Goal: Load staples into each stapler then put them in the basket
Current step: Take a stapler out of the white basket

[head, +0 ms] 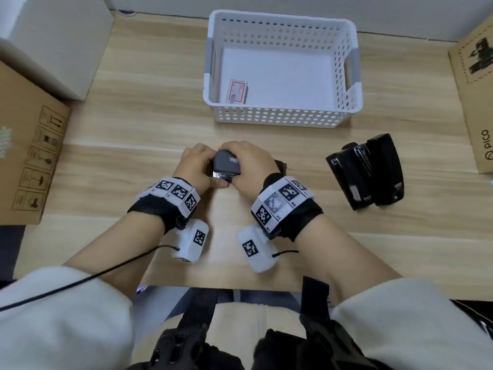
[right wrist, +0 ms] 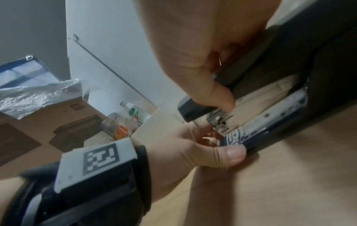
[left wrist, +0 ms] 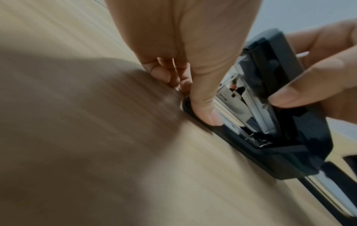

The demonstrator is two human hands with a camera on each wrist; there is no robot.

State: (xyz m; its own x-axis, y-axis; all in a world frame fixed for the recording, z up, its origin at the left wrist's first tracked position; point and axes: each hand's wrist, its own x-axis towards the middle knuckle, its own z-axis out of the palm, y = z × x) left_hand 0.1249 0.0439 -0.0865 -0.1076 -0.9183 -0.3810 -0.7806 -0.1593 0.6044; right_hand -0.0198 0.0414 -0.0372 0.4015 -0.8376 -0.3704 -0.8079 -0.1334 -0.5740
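Note:
A dark grey stapler (head: 226, 165) lies on the wooden table between both hands. My left hand (head: 197, 166) grips its front end, with the thumb (left wrist: 203, 99) pressed on the base beside the shiny metal magazine (left wrist: 241, 104). My right hand (head: 250, 166) holds the top cover (right wrist: 251, 79), which stands raised a little off the base. Two black staplers (head: 365, 172) lie side by side to the right, untouched; the left one shows bare metal. The white perforated basket (head: 280, 114) stands behind, holding a small staple box (head: 237, 91).
A brown cardboard box (head: 29, 156) sits at the left edge, with a white box (head: 53, 44) behind it. Another cardboard box (head: 474, 102) lines the right side. The table's front edge (head: 213, 287) runs just before my lap.

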